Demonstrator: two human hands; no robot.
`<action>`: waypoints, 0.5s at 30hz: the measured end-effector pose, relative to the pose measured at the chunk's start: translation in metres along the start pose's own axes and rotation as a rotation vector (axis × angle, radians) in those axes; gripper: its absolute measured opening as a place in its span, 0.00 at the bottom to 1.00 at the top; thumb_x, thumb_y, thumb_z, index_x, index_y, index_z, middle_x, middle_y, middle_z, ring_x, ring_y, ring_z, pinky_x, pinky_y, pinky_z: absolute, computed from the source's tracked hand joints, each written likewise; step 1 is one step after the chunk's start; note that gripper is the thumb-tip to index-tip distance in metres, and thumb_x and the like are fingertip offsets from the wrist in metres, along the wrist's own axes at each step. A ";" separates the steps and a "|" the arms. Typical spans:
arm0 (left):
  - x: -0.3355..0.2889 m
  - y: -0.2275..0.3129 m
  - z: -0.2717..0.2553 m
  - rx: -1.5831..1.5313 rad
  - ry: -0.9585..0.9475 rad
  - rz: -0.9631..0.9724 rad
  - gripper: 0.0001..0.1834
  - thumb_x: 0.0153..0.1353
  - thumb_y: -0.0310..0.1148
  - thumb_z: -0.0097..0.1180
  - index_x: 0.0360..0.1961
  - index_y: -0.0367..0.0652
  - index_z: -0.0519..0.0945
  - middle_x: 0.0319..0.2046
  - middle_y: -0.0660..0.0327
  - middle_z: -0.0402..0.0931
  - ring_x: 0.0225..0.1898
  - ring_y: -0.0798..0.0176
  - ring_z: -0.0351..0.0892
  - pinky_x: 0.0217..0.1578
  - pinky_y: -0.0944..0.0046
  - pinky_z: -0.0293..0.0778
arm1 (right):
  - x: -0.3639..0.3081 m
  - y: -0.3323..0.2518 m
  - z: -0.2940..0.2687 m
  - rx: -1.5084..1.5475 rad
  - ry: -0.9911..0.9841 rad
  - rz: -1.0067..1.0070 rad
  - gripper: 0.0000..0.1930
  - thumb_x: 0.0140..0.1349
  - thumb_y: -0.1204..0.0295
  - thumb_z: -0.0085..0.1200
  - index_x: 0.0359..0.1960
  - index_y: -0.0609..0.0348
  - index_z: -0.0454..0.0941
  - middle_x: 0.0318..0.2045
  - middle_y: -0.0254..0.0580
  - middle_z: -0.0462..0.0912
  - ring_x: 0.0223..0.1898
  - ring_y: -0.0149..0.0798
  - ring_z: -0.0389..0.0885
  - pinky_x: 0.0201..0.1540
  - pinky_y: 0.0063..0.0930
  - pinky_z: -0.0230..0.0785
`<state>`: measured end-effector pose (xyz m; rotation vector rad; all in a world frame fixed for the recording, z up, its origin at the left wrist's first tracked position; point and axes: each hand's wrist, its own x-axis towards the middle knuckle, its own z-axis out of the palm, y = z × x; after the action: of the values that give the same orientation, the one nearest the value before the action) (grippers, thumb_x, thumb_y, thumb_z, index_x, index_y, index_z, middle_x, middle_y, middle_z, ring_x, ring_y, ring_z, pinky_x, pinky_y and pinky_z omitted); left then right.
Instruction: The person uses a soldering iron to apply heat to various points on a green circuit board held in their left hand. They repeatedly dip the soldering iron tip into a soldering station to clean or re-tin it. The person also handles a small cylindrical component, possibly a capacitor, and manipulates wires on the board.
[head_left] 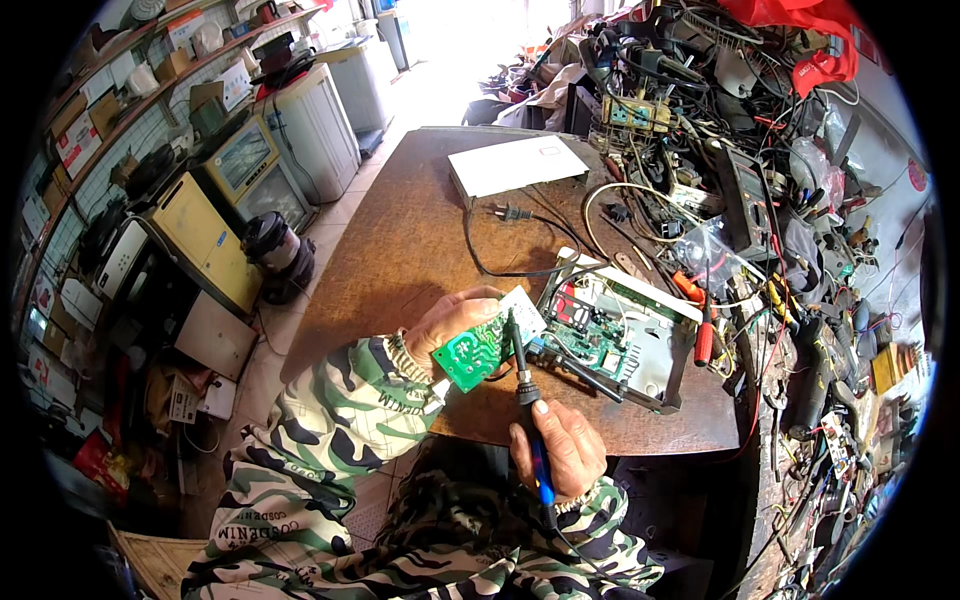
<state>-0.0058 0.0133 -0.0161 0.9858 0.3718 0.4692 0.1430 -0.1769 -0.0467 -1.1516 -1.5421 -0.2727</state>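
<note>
My left hand [455, 325] grips a green circuit board [470, 355] by its far-left edge and tilts it over the table. Solder joints and traces show on its upper face, and its right end looks whitish in the light. In my right hand [565, 450] is a soldering iron [530, 400] with a black and blue handle, held like a pen. The iron points away from me, with its tip at the right part of the board; whether it touches cannot be made out. Just right of the board lies an opened metal case [650, 370] with green circuitry inside.
A white metal cover [520, 165] lies on the brown table [375, 235], with a black plug [512, 212] and cord nearby. Red-handled screwdrivers [704, 340], a multimeter [748, 200] and heaped cables crowd the right. Cabinets [205, 240] and shelves line the left.
</note>
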 end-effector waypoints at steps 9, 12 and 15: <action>0.002 -0.005 -0.005 -0.008 -0.016 0.042 0.20 0.71 0.43 0.53 0.57 0.40 0.75 0.43 0.53 0.83 0.38 0.57 0.87 0.35 0.57 0.86 | 0.000 0.000 0.000 0.004 0.004 -0.003 0.26 0.50 0.79 0.74 0.52 0.68 0.80 0.36 0.54 0.84 0.32 0.49 0.86 0.33 0.36 0.81; 0.004 -0.004 -0.005 -0.022 -0.029 0.014 0.20 0.71 0.42 0.53 0.57 0.40 0.75 0.43 0.53 0.83 0.38 0.56 0.87 0.35 0.57 0.86 | 0.000 0.000 0.000 0.006 0.003 -0.001 0.26 0.50 0.79 0.74 0.52 0.68 0.80 0.36 0.54 0.84 0.32 0.49 0.86 0.33 0.36 0.81; 0.004 -0.003 -0.003 -0.029 -0.019 0.002 0.21 0.70 0.42 0.54 0.57 0.40 0.76 0.43 0.52 0.83 0.38 0.55 0.87 0.35 0.56 0.86 | -0.001 0.000 0.000 0.008 0.008 0.006 0.26 0.49 0.79 0.74 0.52 0.68 0.80 0.36 0.54 0.84 0.32 0.49 0.86 0.33 0.36 0.81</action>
<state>-0.0037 0.0163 -0.0207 0.9622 0.3457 0.4657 0.1429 -0.1774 -0.0475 -1.1471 -1.5315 -0.2667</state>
